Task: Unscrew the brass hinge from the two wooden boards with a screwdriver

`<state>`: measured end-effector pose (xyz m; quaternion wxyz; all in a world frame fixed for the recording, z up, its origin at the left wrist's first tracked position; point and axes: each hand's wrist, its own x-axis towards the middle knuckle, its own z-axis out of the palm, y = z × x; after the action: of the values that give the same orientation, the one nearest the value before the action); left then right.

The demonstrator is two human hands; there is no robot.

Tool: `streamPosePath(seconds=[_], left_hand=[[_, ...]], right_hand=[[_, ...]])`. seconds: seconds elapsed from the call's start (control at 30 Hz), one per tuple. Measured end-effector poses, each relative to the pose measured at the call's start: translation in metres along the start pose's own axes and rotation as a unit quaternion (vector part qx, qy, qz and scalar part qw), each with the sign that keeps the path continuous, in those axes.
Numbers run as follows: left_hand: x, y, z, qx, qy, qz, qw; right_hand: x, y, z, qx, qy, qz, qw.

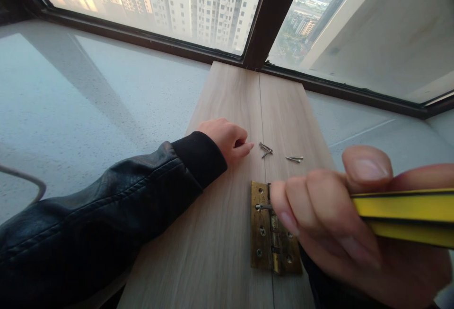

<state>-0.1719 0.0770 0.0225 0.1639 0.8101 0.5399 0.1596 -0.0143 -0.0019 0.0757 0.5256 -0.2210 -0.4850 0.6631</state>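
My right hand (329, 214) is wrapped around the yellow and black handle of a screwdriver (404, 207). A thin metal shaft shows past its fingers and meets the second hole of a brass hinge (262, 243). Whether a screw sits under the tip is hard to make out. The hinge lies flat across the seam between two wooden boards (227, 106), with screw heads visible in lower holes of its left leaf; my right hand covers part of the right leaf. My left hand (227, 141) rests curled on the left board, apart from the hinge, with nothing visible in it.
Several loose screws (265, 150) lie near the seam beyond the hinge, and more screws (295, 159) lie to their right. The boards sit on a speckled pale sill (106, 96), reaching a dark window frame (260, 25). A grey cable (33, 179) curves at the left edge.
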Motion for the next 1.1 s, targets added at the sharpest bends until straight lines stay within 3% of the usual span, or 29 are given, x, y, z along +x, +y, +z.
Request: streamPosePath(seconds=[0.2,0.4,0.57,0.73,0.87,1.0,1.1], left_hand=[[0.000,0.000,0.000,0.001,-0.003,-0.002,1.000],[-0.001,0.001,0.000,-0.004,0.000,0.000,1.000],[-0.001,0.001,0.000,-0.005,-0.001,-0.002,1.000],[0.000,0.001,0.000,-0.001,0.000,0.001,1.000],[0.000,0.001,0.000,0.004,-0.007,0.000,1.000],[-0.001,0.002,0.000,0.007,-0.004,-0.004,1.000],[0.000,0.001,0.000,-0.004,0.004,0.004,1.000]], right_hand=[[-0.009,-0.005,-0.008,0.042,0.000,0.048,0.998],[0.002,0.002,0.000,-0.012,0.083,-0.043,0.996],[0.002,0.001,0.000,0.013,0.008,-0.022,1.000],[-0.007,-0.001,-0.006,0.048,0.031,0.033,0.998],[-0.006,0.002,-0.004,0.039,0.047,0.016,0.998],[0.000,0.003,-0.002,-0.001,0.015,0.004,1.000],[0.000,0.000,-0.003,-0.021,0.001,0.032,0.999]])
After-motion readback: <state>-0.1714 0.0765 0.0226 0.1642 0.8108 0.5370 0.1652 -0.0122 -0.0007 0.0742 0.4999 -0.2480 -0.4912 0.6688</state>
